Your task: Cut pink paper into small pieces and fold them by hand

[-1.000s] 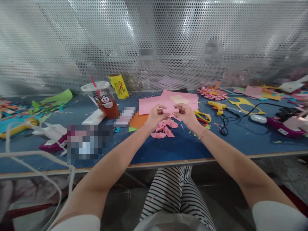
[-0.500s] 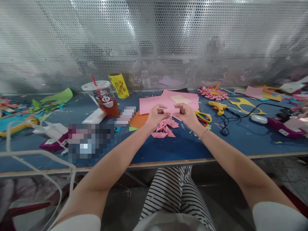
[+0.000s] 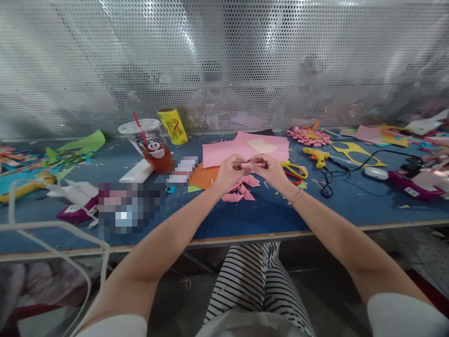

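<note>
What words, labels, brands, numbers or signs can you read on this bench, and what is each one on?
Nothing reads with certainty.
Drink cup: lettering above a white snowman figure, too blurred to quote.
Yellow tube: dark print, too small to read.
Purple object at right: white label with dark marks, too small to read.
Held pink paper: no text visible.

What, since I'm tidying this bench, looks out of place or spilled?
Angular pink paper scraps lie scattered near the left hand, probably ordinary offcuts. The clear plastic cup of reddish-brown drink looks more out of place: it shares the blue worktable, risking wet paper, though no spill shows.
</note>
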`<control>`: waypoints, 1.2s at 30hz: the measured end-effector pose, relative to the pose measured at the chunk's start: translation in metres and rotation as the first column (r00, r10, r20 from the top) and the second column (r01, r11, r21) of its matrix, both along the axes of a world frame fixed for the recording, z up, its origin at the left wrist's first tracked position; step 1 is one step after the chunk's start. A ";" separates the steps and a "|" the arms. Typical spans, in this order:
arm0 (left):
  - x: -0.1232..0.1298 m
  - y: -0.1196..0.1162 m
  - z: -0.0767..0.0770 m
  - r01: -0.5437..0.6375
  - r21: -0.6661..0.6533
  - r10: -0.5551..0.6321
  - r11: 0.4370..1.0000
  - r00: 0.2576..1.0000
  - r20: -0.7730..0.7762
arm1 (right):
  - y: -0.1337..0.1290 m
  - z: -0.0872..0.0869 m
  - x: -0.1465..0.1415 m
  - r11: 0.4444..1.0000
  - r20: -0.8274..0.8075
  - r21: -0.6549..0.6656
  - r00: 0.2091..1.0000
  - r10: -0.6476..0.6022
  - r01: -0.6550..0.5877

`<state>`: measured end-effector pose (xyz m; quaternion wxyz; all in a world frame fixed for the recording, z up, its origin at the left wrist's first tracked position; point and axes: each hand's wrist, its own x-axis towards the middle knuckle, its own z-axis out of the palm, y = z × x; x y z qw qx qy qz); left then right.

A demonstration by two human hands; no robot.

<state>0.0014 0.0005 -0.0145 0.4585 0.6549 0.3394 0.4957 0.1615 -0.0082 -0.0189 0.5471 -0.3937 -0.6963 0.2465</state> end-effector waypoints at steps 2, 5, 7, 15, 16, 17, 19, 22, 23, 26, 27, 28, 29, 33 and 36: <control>0.002 -0.003 0.002 0.004 0.003 -0.004 1.000 1.000 -0.015 | -0.001 0.001 0.000 1.000 0.028 -0.003 0.999 -0.023 0.023; 0.004 -0.007 0.005 -0.018 -0.007 0.017 1.000 0.999 -0.027 | -0.002 0.002 -0.001 0.999 0.037 -0.021 0.999 -0.036 0.037; 0.004 -0.008 0.006 -0.029 -0.013 0.029 0.999 0.999 -0.037 | -0.003 0.003 -0.001 0.999 0.027 -0.036 0.999 -0.037 0.038; 0.006 -0.006 0.001 0.025 -0.010 -0.024 1.000 0.999 0.025 | -0.006 0.004 -0.002 0.997 0.013 -0.036 0.998 -0.064 0.065; 0.006 -0.006 0.001 0.022 -0.020 -0.021 1.000 0.999 0.028 | -0.007 0.005 -0.002 0.997 0.018 -0.032 0.998 -0.068 0.068; 0.006 -0.006 0.002 0.020 -0.037 -0.019 0.999 0.999 0.031 | -0.007 0.006 -0.002 0.997 0.019 -0.033 0.997 -0.071 0.071; 0.005 -0.006 0.003 0.022 -0.084 -0.018 0.996 0.998 0.052 | -0.006 0.007 -0.001 0.997 0.006 -0.049 0.998 -0.066 0.067; 0.003 -0.004 0.004 0.019 -0.139 -0.001 0.990 0.992 0.127 | 0.000 0.008 0.004 0.994 -0.046 -0.088 0.997 -0.067 0.063; 0.002 -0.003 0.004 0.020 -0.152 0.003 0.988 0.989 0.148 | 0.003 0.007 0.006 0.992 -0.066 -0.104 0.995 -0.076 0.069; 0.001 -0.001 0.005 0.039 -0.192 -0.004 0.981 0.984 0.178 | 0.010 0.004 0.011 0.986 -0.142 -0.163 0.989 -0.049 0.026; 0.001 -0.001 0.005 0.042 -0.205 -0.004 0.978 0.983 0.183 | 0.012 0.003 0.012 0.984 -0.177 -0.180 0.984 -0.031 -0.002; 0.001 -0.001 0.005 0.041 -0.220 0.001 0.975 0.982 0.189 | 0.013 0.002 0.013 0.982 -0.213 -0.188 0.977 -0.010 -0.031; 0.001 -0.001 0.004 0.041 -0.233 0.006 0.972 0.980 0.197 | 0.014 0.001 0.013 0.980 -0.245 -0.188 0.969 0.015 -0.063; 0.000 -0.001 0.004 0.070 -0.263 -0.009 0.962 0.974 0.228 | 0.013 0.000 0.013 0.975 -0.277 -0.154 0.954 0.114 -0.161; -0.001 0.000 0.004 0.068 -0.257 -0.003 0.964 0.969 0.246 | 0.012 0.002 0.013 0.980 -0.232 -0.131 0.965 0.119 -0.152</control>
